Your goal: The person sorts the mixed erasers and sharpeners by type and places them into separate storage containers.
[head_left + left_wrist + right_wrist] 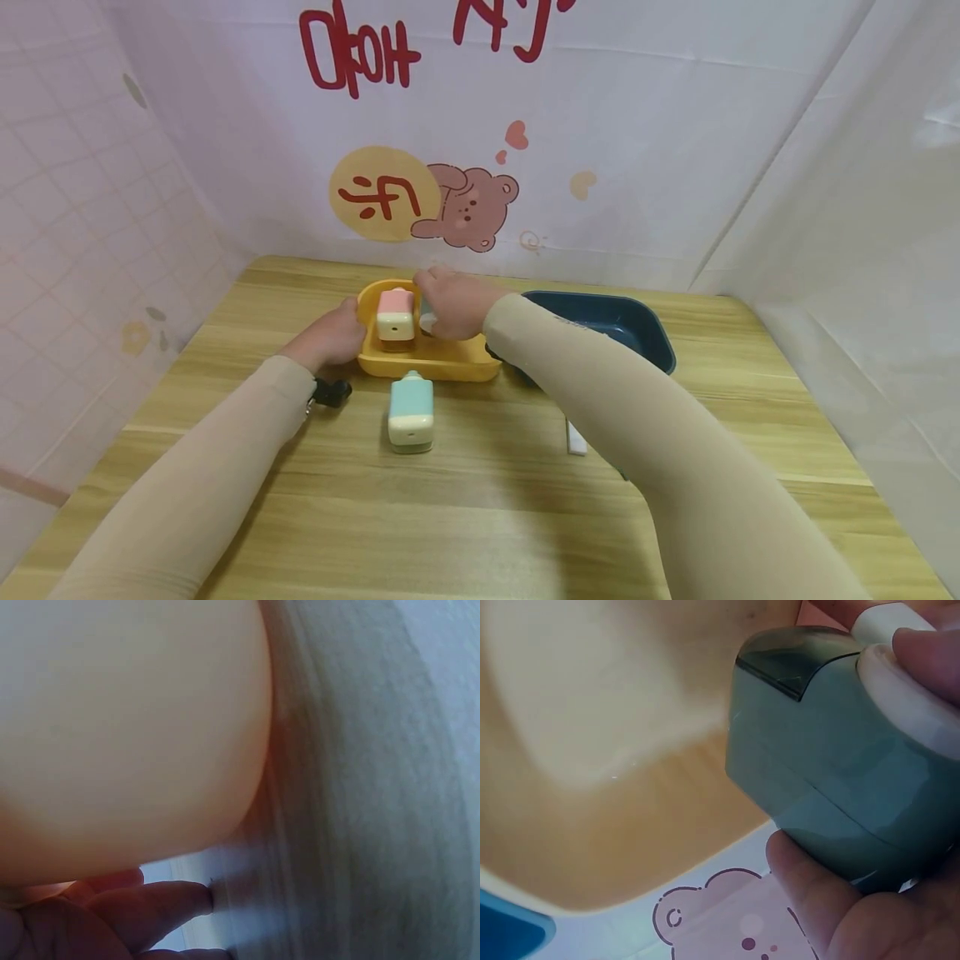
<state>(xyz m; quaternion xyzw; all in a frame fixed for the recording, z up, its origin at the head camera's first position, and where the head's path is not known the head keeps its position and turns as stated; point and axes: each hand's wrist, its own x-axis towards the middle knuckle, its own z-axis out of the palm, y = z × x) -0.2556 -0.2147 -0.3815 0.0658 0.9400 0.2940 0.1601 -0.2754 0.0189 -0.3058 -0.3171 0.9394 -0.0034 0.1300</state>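
In the head view my left hand grips the left rim of a yellow tray; the left wrist view shows fingers against the tray's outer wall. My right hand reaches over the tray and holds a grey-green pencil sharpener with a dark see-through cover and a white round part, the thumb on its white knob. Left of it in the tray stands a pink and cream pencil sharpener. A mint and cream one stands on the table in front of the tray.
Right of the yellow tray is a dark blue tray, partly hidden behind my right forearm. A small white flat thing lies beneath that arm on the wooden table. A printed cloth hangs behind the table.
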